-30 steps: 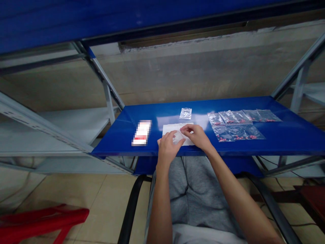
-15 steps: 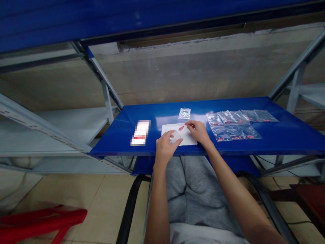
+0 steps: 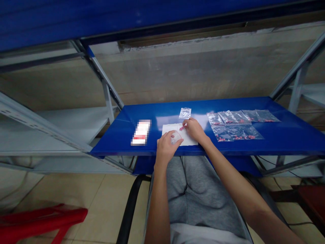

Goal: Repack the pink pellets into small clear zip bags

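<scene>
Right hand is pinching its fingers together beside pink pills on white paper.
Left hand is curling its fingers over a clear bag; a nudge could scatter the pills.

My two hands rest on one white sheet. Beyond my right hand lie about six clear bags of small red pieces, and just ahead of it one empty bag. Left of my left hand sits one blurred box.
</scene>
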Demonstrator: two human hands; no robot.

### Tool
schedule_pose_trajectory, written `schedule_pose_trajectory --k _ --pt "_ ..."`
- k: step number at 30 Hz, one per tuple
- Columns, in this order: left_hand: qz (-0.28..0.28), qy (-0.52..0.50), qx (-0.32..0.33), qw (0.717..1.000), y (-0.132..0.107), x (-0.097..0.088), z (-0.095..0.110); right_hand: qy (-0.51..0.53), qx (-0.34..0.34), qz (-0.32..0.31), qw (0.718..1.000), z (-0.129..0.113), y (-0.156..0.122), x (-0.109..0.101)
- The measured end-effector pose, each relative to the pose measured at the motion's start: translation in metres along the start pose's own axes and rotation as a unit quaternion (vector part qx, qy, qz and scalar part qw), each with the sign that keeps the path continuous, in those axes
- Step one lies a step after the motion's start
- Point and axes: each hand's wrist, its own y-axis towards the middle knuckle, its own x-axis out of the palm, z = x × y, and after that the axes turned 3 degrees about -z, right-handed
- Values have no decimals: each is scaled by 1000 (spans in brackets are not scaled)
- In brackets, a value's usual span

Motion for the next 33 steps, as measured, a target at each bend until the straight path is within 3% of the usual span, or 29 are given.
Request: schedule_pose_trajectory --k 8,11,17,25,33 --pt "-3 -5 -5 1000 0 1 0 37 -4 42 998 3 -5 -10" --pt "-2 -8 -2 1000 1 1 3 132 -41 51 989 -3 -18 -14" --pt "13 3 27 1000 -1 0 7 331 -117 -12 936 -17 -38 -14" --pt "29 -3 26 999 1 0 4 389 -118 -10 914 -24 -44 -25" --pt "49 -33 62 996 2 1 2 480 -79 -109 867 -21 -43 -26"
